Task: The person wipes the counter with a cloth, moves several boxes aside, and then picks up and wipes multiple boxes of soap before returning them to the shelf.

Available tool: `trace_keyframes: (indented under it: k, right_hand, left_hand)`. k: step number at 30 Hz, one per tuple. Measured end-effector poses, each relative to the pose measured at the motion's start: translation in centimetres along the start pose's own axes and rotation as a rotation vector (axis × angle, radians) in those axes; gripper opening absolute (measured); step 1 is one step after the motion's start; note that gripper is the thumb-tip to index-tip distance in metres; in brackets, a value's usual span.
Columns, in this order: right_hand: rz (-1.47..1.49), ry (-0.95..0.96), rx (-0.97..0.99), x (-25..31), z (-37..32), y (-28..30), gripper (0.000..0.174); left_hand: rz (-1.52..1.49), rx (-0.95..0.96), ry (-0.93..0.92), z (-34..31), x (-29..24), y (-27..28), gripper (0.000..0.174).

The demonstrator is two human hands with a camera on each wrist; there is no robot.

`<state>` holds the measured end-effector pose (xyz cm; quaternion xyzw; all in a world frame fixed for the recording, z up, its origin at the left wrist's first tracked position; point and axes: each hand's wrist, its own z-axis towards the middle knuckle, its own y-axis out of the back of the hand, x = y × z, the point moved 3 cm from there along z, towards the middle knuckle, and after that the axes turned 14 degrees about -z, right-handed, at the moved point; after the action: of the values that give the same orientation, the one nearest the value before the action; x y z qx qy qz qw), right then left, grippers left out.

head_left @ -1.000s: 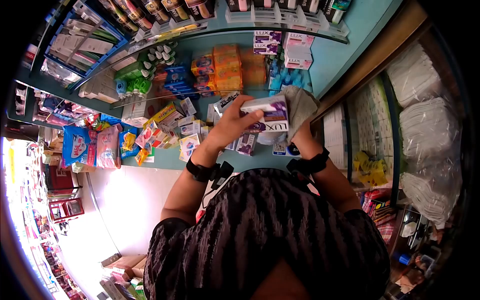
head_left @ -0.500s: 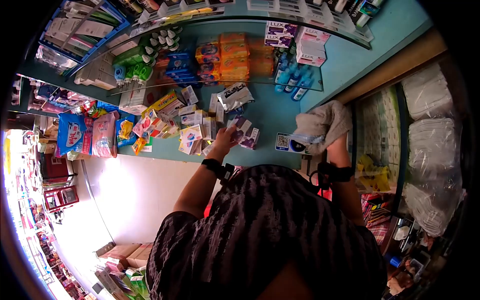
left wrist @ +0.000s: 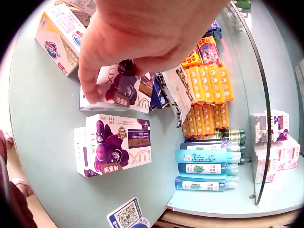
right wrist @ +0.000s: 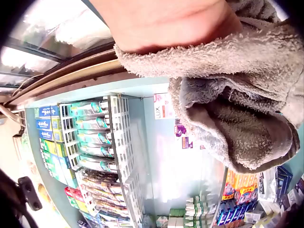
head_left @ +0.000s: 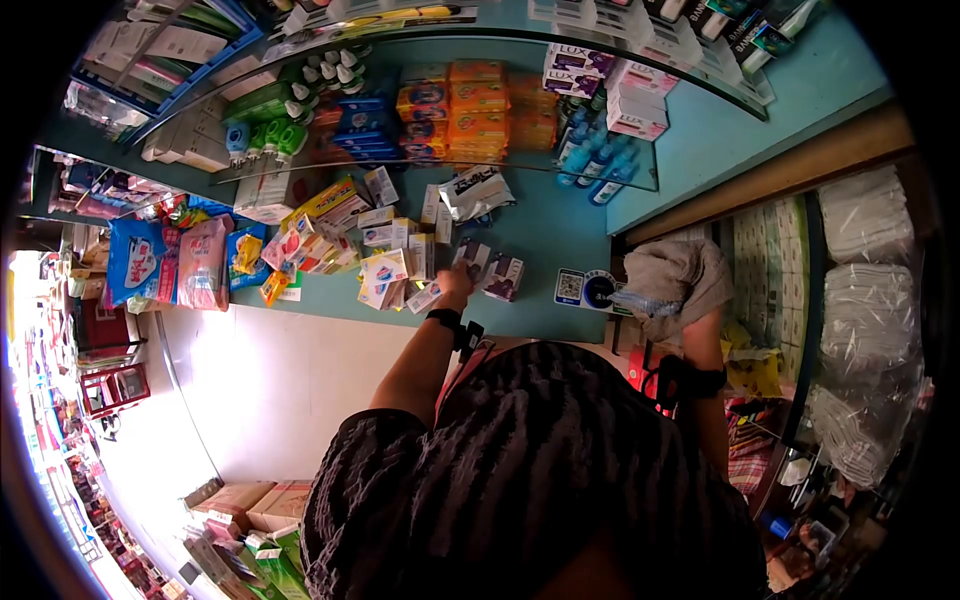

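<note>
My left hand (left wrist: pixel 152 33) grips a white and purple LUX soap box (left wrist: pixel 121 90) low over the counter, with fingers over its near end. Right beside it lies another LUX box stack (left wrist: pixel 126 147). On its other side are white soap boxes (head_left: pixel 385 275) in a loose heap. A silver-white packet (head_left: pixel 475 193) lies just behind. My right hand (right wrist: pixel 175 23) holds a bunched grey-brown towel (right wrist: pixel 213 61) at the counter's right end; its fingers are hidden under the cloth. A bluish part of the cloth shows within the folds.
A QR code card (head_left: pixel 580 288) lies on the counter (head_left: pixel 545 250). A glass shelf edge (left wrist: pixel 263 95) overhangs the back. Beneath it stand blue bottles (left wrist: pixel 202 168) and orange packs (head_left: pixel 475 110). Blue and pink bags (head_left: pixel 140 263) sit far left; wrapped white bundles (head_left: pixel 850 300) fill the right side.
The left hand has carried a LUX box from near the towel down to the counter beside the other boxes. The right hand and towel have moved right, away from it.
</note>
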<state>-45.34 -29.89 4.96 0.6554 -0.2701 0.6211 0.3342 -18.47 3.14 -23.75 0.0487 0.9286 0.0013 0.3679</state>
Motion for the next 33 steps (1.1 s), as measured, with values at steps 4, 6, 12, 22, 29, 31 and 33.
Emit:
trace_keyframes:
  k: [4, 6, 12, 22, 29, 31, 33]
  right_hand:
    - [0.275, -0.169, 0.041, 2.3, -0.8, -1.2, 0.025]
    - [-0.242, 0.166, 0.200, 6.4, -1.2, -2.1, 0.027]
    - [0.146, 0.080, 0.169, 1.4, -1.0, -0.3, 0.034]
    - [-0.209, 0.278, 1.072, 7.7, 0.6, -2.1, 0.049]
    - [-0.323, -0.224, 1.005, 2.0, -1.2, 1.0, 0.041]
    - [-0.842, 0.358, 0.842, 3.4, -2.1, 0.3, 0.026]
    - [-1.427, 0.876, 0.803, 9.9, -2.6, -2.0, 0.010]
  left_hand:
    - [0.036, -0.123, -0.034, 1.0, 0.7, 0.3, 0.031]
    - [-0.134, -0.077, -0.077, -0.9, -0.3, -0.1, 0.031]
    - [1.066, 0.572, -0.960, -6.8, -6.3, 0.6, 0.031]
    - [0.053, 0.818, -0.377, -16.9, -22.4, -10.2, 0.041]
    - [0.643, 0.281, -1.801, -13.4, -33.5, -22.9, 0.045]
    - [0.710, 0.289, -1.564, -14.1, -35.7, -25.0, 0.044]
    - [0.982, 0.280, -1.588, -14.4, -37.1, -26.7, 0.045]
